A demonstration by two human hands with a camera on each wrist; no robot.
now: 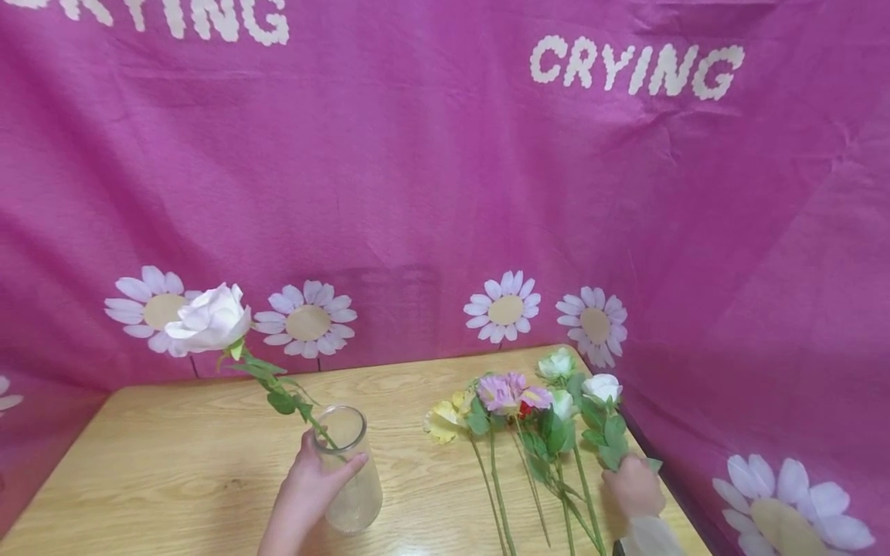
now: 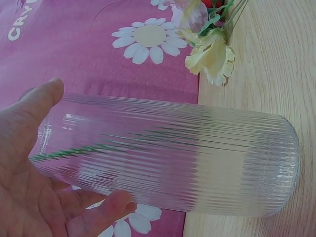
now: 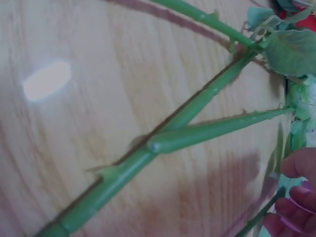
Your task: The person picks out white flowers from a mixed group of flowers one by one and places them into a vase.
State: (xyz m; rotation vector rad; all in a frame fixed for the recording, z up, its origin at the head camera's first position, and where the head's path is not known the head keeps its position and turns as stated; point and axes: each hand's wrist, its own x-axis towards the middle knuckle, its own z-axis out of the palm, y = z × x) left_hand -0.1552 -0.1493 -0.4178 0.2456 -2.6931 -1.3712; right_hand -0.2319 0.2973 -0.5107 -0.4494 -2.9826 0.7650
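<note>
My left hand (image 1: 309, 483) grips a clear ribbed glass vase (image 1: 358, 494) near its rim, fingers and thumb around the upper wall. In the left wrist view the vase (image 2: 173, 158) shows a green stem slanting inside. That stem belongs to a white rose (image 1: 212, 318), which leans left out of the mouth. At the right side of the table, my right hand (image 1: 636, 486) holds another white rose (image 1: 602, 388) by its leafy stem. The right wrist view shows the fingers (image 3: 298, 205) curled at a thin green stem (image 3: 261, 212), thumb opposite.
Beside the right hand lie several artificial flowers, among them a yellow one (image 1: 445, 419), a purple one (image 1: 504, 392) and a pale rose (image 1: 556, 363), stems toward the front. A pink cloth (image 1: 417, 193) printed with daisies hangs behind the wooden table (image 1: 208, 455) and along its right.
</note>
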